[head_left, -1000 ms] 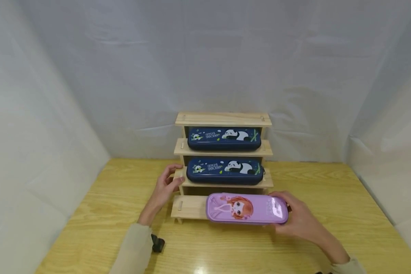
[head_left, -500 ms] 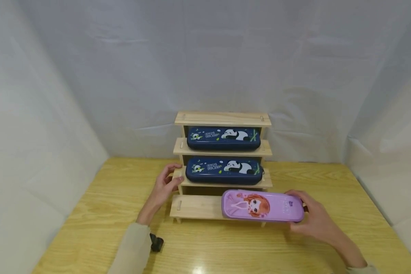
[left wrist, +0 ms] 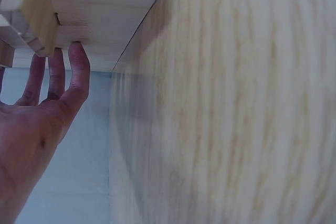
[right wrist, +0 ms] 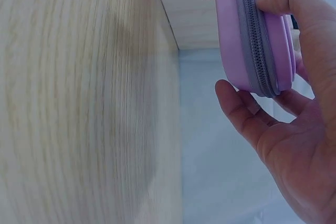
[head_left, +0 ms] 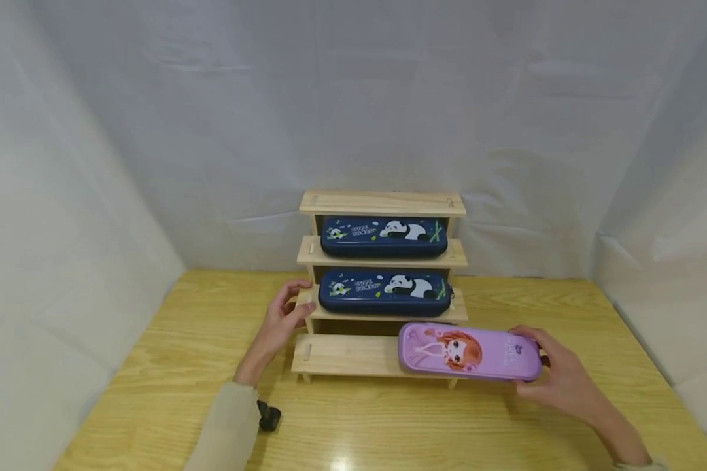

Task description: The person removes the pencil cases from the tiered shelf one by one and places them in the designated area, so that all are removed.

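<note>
A purple pencil case (head_left: pixel 494 356) with a red-haired cartoon girl on its lid is gripped at its right end by my right hand (head_left: pixel 562 376). Its left part lies over the right half of the lowest step of a wooden step shelf (head_left: pixel 347 356), and the rest sticks out past the right side. In the right wrist view, the thumb presses the case near its grey zipper (right wrist: pixel 254 35), other fingers around the far side. My left hand (head_left: pixel 282 320) holds the left end of the shelf's second step from below, thumb on top. Fingertips meet the wooden side in the left wrist view (left wrist: pixel 50 82).
Two dark blue panda pencil cases sit on the shelf, one (head_left: pixel 385 292) on the second step from below, the other (head_left: pixel 384 237) one step higher. A small black object (head_left: pixel 269 417) is beside the left sleeve. White sheeting (head_left: pixel 388 98) encloses the wooden table (head_left: pixel 353 425).
My right hand has slid the purple pencil case rightward along the lowest step, baring more of that board. The left hand stays on the shelf.
</note>
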Demonstrator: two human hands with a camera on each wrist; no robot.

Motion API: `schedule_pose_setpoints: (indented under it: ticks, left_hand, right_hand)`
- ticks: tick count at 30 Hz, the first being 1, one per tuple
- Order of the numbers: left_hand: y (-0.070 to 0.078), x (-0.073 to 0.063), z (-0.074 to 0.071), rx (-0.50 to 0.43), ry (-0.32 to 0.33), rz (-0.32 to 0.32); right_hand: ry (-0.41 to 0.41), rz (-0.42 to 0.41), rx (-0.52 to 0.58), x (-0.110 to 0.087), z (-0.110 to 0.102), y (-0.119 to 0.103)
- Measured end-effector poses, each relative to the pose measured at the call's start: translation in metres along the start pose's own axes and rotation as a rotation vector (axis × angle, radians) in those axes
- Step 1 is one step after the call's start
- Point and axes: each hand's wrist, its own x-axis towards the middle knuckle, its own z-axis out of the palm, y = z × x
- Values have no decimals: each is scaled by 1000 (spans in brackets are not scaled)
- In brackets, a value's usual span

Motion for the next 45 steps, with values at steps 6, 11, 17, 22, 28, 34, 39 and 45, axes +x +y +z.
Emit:
schedule_pose_setpoints:
  ticks: [6,11,17,22,28,34,39,45]
  left_hand:
    - [0,0,1,-3,0,0]
    - [0,0,0,-7,-5,-4]
    - [1,0,0,-3,-9,16]
    - [0,-1,0,-6,-12,18]
    - [-1,0,0,-13,-7,16]
    - [-1,0,0,-17,-9,23]
    - [-1,0,0,-15,-14,23]
    - [0,-1,0,-9,-7,26]
  right_hand:
    - [7,15,-15,-3,-4,4]
    - [7,24,-37,-6,-9,7]
    - [19,25,-19,-10,-17,11]
    - [42,19,-6,-14,-23,16]
    - [52,23,-2,-18,-29,21]
    - [23,30,-2,-25,-39,26]
    - [14,26,39,-31,-51,31]
    - [10,93,27,-41,-66,38]
